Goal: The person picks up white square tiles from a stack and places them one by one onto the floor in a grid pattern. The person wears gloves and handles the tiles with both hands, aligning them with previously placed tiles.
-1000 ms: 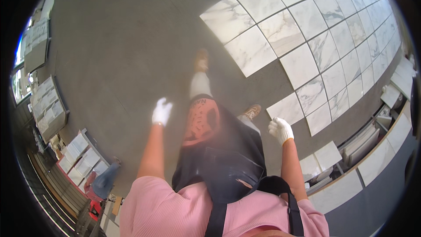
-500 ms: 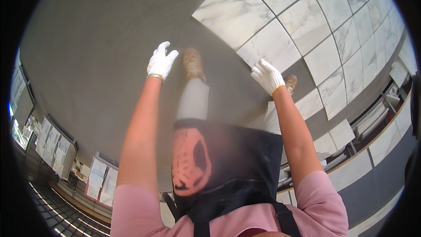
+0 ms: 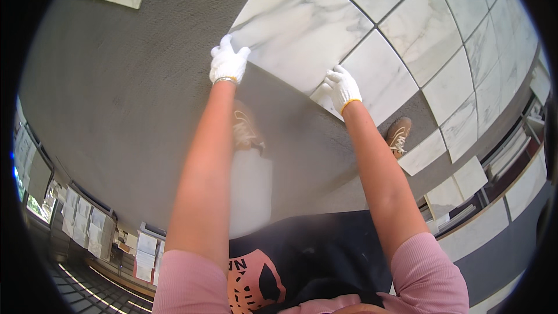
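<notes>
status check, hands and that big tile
Left hand and right hand gloved, both on near edge of marble tile. Tile flat on grey floor, beside laid tiles. Nothing in the way.

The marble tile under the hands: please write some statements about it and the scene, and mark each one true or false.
1. Both hands wear white gloves. True: left hand, right hand.
2. Both hands are on the near edge of one large white marble tile. True.
3. The floor beside the tile is bare red brick. False: it is a grey, rough bed.
4. The tile is the only one laid. False: more marble tiles lie beyond it, with joints between them.
5. The person is barefoot. False: brown shoes with white laces.
</notes>
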`<act>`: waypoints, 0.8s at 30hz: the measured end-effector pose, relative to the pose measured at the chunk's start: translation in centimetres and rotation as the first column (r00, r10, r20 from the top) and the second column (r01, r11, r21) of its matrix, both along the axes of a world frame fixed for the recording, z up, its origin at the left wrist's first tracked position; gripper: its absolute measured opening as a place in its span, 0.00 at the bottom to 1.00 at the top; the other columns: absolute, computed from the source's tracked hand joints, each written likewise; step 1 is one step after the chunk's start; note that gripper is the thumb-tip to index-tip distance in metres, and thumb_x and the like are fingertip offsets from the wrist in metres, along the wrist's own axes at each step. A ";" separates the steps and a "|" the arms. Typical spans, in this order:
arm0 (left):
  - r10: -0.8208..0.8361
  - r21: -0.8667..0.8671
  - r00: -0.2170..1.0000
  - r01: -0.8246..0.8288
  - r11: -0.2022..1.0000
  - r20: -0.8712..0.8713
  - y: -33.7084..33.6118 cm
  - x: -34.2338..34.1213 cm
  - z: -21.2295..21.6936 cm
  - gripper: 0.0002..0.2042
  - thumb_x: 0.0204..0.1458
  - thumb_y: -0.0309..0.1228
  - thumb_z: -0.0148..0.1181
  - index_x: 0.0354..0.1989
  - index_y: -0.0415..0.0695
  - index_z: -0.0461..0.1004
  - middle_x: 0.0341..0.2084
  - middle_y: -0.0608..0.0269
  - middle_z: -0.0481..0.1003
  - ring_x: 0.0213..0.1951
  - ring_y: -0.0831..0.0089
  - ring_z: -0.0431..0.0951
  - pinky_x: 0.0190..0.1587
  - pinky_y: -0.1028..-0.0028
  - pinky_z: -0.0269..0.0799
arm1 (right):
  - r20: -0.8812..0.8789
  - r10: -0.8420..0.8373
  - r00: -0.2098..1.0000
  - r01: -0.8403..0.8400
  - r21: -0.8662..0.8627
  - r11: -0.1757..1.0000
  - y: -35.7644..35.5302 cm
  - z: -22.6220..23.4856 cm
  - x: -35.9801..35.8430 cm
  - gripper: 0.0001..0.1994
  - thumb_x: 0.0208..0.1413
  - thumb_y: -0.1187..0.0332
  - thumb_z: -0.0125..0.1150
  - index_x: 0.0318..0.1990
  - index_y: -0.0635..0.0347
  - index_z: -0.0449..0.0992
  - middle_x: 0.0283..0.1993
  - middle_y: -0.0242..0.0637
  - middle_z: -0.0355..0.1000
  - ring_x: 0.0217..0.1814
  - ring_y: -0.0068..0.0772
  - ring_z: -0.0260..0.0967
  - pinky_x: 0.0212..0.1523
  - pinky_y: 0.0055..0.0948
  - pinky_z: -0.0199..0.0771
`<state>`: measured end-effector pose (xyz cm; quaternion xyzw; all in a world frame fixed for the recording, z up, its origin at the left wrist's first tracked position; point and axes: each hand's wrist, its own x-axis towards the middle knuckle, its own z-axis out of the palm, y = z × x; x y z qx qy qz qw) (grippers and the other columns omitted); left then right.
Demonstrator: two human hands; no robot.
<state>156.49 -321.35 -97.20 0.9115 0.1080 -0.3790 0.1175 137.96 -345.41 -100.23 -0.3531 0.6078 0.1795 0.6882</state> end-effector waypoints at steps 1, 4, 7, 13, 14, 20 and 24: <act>-0.007 0.029 1.000 0.006 1.000 0.020 0.0 -0.1 -0.2 0.40 0.52 0.51 0.65 0.74 0.56 0.58 0.68 0.40 0.60 0.64 0.41 0.69 0.66 0.54 0.67 | 0.040 -0.023 0.999 0.022 0.025 0.999 0.0 0.2 -0.2 0.29 0.62 0.72 0.56 0.71 0.62 0.62 0.62 0.41 0.69 0.60 0.38 0.67 0.55 0.32 0.69; -0.052 0.019 0.991 0.050 0.999 0.120 -0.1 0.2 -1.0 0.39 0.52 0.49 0.64 0.74 0.58 0.57 0.70 0.42 0.57 0.64 0.43 0.69 0.64 0.52 0.68 | 0.015 -0.077 0.997 0.077 -0.043 0.996 0.7 -0.5 -0.7 0.30 0.59 0.75 0.58 0.71 0.64 0.62 0.51 0.42 0.73 0.47 0.31 0.71 0.44 0.30 0.72; -0.083 0.061 0.993 0.078 0.995 0.082 -0.2 1.3 -2.0 0.38 0.52 0.47 0.64 0.73 0.58 0.59 0.68 0.43 0.59 0.62 0.43 0.71 0.63 0.52 0.69 | 0.083 0.042 0.996 -0.025 -0.193 0.981 1.3 -2.9 -2.1 0.28 0.58 0.77 0.57 0.68 0.64 0.65 0.46 0.41 0.72 0.42 0.30 0.71 0.39 0.30 0.72; -0.043 0.068 0.994 0.036 0.997 0.101 -0.1 2.0 -2.7 0.34 0.51 0.43 0.63 0.70 0.58 0.66 0.64 0.44 0.64 0.60 0.44 0.73 0.63 0.54 0.70 | 0.341 -0.046 0.939 0.108 -0.166 0.980 2.3 -6.1 -3.9 0.11 0.62 0.76 0.50 0.50 0.58 0.72 0.36 0.34 0.69 0.33 0.33 0.70 0.32 0.32 0.71; -0.044 0.062 0.994 0.038 0.997 0.098 0.0 2.1 -2.7 0.34 0.51 0.44 0.63 0.70 0.58 0.66 0.64 0.43 0.65 0.61 0.45 0.72 0.64 0.55 0.69 | 0.269 -0.108 0.957 0.129 -0.061 0.990 1.4 -5.6 -3.8 0.07 0.64 0.75 0.48 0.45 0.55 0.72 0.34 0.32 0.68 0.33 0.34 0.70 0.31 0.33 0.70; -0.044 0.025 0.992 0.041 0.999 0.116 0.2 2.3 -2.5 0.34 0.50 0.44 0.65 0.69 0.56 0.68 0.62 0.43 0.67 0.61 0.46 0.72 0.64 0.56 0.68 | 0.201 -0.181 0.963 0.163 0.102 0.981 0.6 -1.7 -1.0 0.08 0.66 0.75 0.43 0.36 0.50 0.68 0.27 0.28 0.63 0.31 0.34 0.68 0.27 0.33 0.68; -0.049 0.007 0.990 0.048 0.999 0.135 0.3 2.4 -2.6 0.32 0.51 0.43 0.65 0.68 0.56 0.69 0.62 0.44 0.67 0.60 0.46 0.73 0.63 0.55 0.70 | 0.184 -0.163 0.969 0.153 0.066 0.986 0.8 -0.3 -0.5 0.08 0.65 0.76 0.44 0.40 0.52 0.70 0.29 0.27 0.64 0.32 0.32 0.68 0.29 0.32 0.68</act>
